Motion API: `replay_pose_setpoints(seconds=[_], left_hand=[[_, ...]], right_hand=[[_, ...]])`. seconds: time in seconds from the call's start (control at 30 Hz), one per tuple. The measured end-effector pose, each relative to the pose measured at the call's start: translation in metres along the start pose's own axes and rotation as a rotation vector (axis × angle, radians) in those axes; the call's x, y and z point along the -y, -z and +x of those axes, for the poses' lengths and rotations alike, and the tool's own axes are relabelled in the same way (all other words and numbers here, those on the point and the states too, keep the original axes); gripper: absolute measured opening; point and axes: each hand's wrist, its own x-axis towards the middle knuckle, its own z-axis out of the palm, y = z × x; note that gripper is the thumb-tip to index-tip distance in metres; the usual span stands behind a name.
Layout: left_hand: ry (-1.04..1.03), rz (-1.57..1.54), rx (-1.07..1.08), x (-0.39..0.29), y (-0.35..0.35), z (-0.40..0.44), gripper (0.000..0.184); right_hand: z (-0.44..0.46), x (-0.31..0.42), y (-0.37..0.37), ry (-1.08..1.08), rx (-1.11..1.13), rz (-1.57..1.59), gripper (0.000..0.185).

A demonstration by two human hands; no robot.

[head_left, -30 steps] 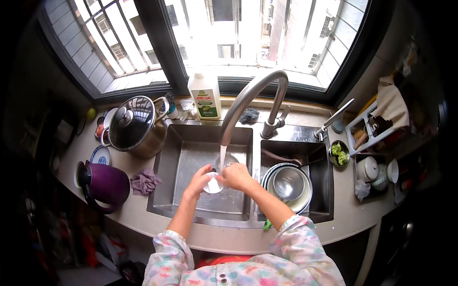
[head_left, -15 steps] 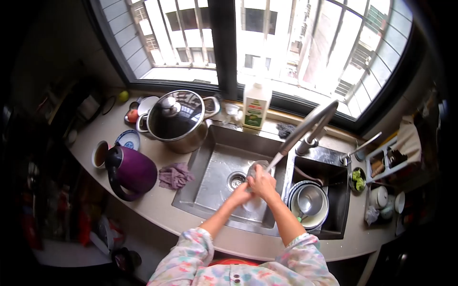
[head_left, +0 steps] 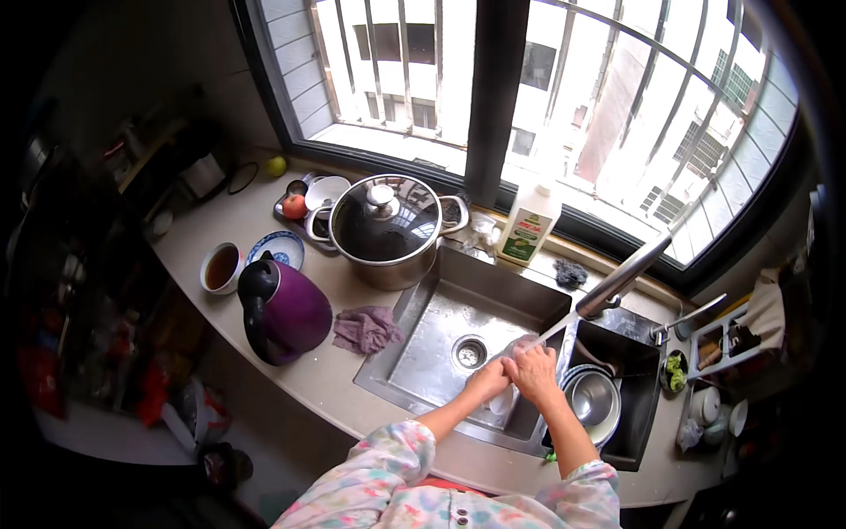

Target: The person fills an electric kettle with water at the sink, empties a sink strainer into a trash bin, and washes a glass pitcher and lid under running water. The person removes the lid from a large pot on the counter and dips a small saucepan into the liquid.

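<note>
Left sink basin point(head_left: 419, 366): open room above its left half and drain point(head_left: 470, 353). Faucet point(head_left: 624, 278) and water stream point(head_left: 557, 329) obstruct its right side. Stockpot point(head_left: 388, 271) blocks its far-left corner; bottle point(head_left: 530, 227) stands behind; crumpled cloth point(head_left: 366, 331), then purple kettle point(head_left: 301, 313), left.

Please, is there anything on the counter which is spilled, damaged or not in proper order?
Nothing on the counter looks clearly spilled or damaged. Only the cloth looks untidy: it lies crumpled between the kettle and the sink.
</note>
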Motion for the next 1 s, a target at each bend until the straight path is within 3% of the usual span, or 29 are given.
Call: replay_pose_setpoints(seconds=[0.1, 0.13, 0.17, 0.23, 0.3, 0.37, 0.47, 0.6, 0.8, 0.83, 1.0], left_hand=[[-0.078, 0.074, -0.08, 0.013, -0.001, 0.008, 0.038], [-0.061, 0.088, -0.037, 0.013, 0.001, 0.012, 0.038], [-0.108, 0.064, -0.012, 0.01, 0.007, 0.009, 0.036], [-0.087, -0.019, -0.026, 0.006, 0.011, 0.004, 0.034], [-0.01, 0.093, -0.05, 0.003, 0.012, 0.003, 0.043], [-0.002, 0.123, -0.075, 0.009, 0.008, 0.013, 0.055], [-0.009, 0.106, 0.047, -0.002, 0.022, 0.018, 0.07], [-0.01, 0.115, 0.044, 0.002, 0.02, 0.005, 0.072], [-0.039, 0.19, -0.026, -0.006, 0.028, 0.01, 0.066], [-0.026, 0.212, -0.019, -0.01, 0.028, 0.012, 0.066], [0.032, 0.045, -0.02, -0.01, 0.042, -0.007, 0.067]], right_hand=[[0.001, -0.002, 0.014, -0.203, 0.401, 0.271, 0.03], [-0.008, -0.013, 0.006, -0.144, 0.194, 0.381, 0.027], [-0.013, -0.026, -0.003, -0.308, 0.182, 0.771, 0.018], [-0.022, -0.044, -0.02, -0.47, -0.009, 1.0, 0.02], [-0.019, -0.034, -0.007, -0.448, -0.314, 0.878, 0.027], [-0.03, -0.05, -0.042, -0.412, -0.257, 0.828, 0.04], [-0.029, -0.042, -0.066, -0.492, -0.2, 1.114, 0.055], [-0.037, -0.023, -0.053, -0.668, -0.158, 1.017, 0.056], [-0.022, -0.032, -0.059, -0.723, -0.179, 1.045, 0.047], [-0.021, -0.039, -0.058, -0.722, -0.099, 1.033, 0.048], [-0.036, -0.018, -0.017, -0.809, -0.042, 1.356, 0.052]])
